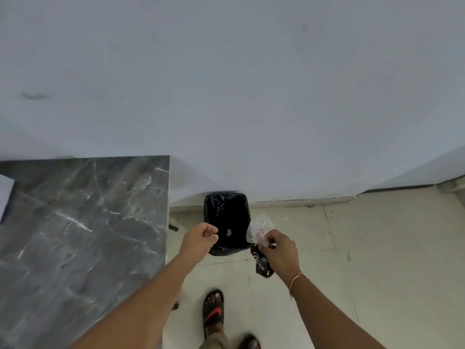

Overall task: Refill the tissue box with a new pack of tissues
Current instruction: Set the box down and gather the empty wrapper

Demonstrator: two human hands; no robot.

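My right hand grips crumpled plastic packaging: a clear piece with red print sticking up and a dark brown wrapper with white lettering hanging below the fingers. It is held just right of a small bin lined with a black bag that stands on the floor against the wall. My left hand hovers at the bin's left rim, fingers curled loosely, with nothing in it. No tissue box shows in view.
A dark grey marble-patterned table top fills the left side, its right edge close to the bin. A white object lies at its far left. Pale floor tiles spread to the right. My feet in black sandals stand below.
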